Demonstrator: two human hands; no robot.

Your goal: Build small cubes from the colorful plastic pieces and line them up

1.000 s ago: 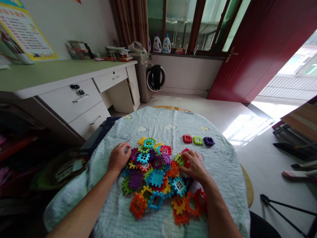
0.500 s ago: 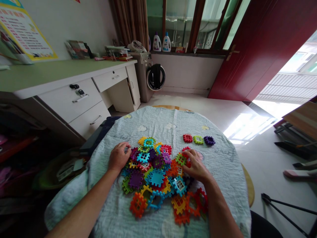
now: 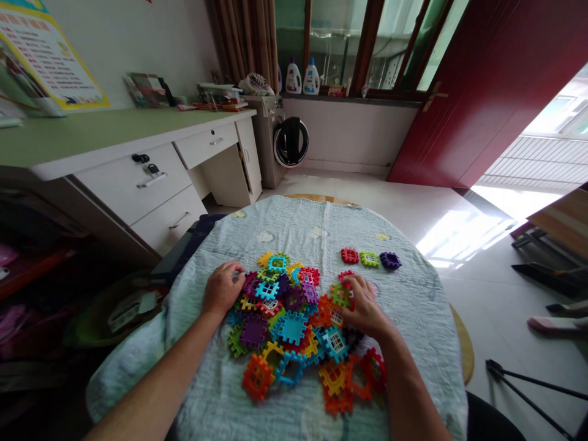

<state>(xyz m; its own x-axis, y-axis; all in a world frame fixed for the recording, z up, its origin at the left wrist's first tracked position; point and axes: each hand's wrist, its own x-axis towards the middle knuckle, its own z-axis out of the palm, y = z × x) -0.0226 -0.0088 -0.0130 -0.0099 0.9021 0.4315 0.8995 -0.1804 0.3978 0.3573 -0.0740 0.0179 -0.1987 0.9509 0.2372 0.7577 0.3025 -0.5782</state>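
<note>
A heap of square plastic interlocking blocks with notched edges, among them a blue block [image 3: 293, 328] and a purple block [image 3: 253, 331], lies on the cloth-covered table. My left hand [image 3: 223, 288] rests at the heap's left side, its fingers loosely bent and apart, holding nothing I can see. At the right side, my right hand [image 3: 364, 304] has its fingers closed on a green block [image 3: 340, 296]; part of that block is hidden by the fingers. Beyond this hand, a red block [image 3: 350, 255], a light green window block [image 3: 369, 258] and a dark purple block [image 3: 390, 260] form a row.
A pale blue cloth [image 3: 294, 226] covers the round table. To the left is a desk [image 3: 124, 131] with drawers, and behind it a washing machine [image 3: 269, 138] with its door ajar. A red door [image 3: 441, 122] stands at the right, with a black stand [image 3: 519, 380] on the floor.
The green block has shifted slightly to the right with my right fingers on it. My left hand has stayed beside the heap. The whole view has moved a little.
</note>
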